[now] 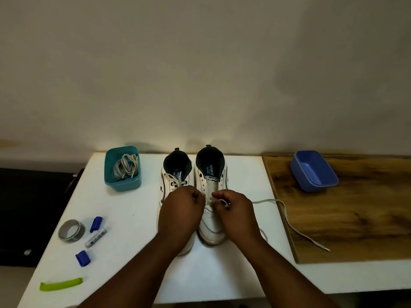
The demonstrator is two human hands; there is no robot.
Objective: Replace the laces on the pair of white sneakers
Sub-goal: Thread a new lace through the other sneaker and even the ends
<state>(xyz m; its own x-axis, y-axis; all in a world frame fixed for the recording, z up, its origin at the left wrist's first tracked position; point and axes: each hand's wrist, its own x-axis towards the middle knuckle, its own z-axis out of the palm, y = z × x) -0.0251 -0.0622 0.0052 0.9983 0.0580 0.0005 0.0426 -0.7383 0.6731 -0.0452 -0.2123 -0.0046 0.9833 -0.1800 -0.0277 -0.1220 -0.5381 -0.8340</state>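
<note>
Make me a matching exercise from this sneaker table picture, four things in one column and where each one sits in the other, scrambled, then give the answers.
Things:
1. spare laces
2. blue tub
3. tape roll
4. green strip

Places:
A. near left corner of the white table
B. inside the teal tub
C. on the wooden board
D. left of the uncapped marker

Pairs: 1-B, 2-C, 3-D, 4-A
</note>
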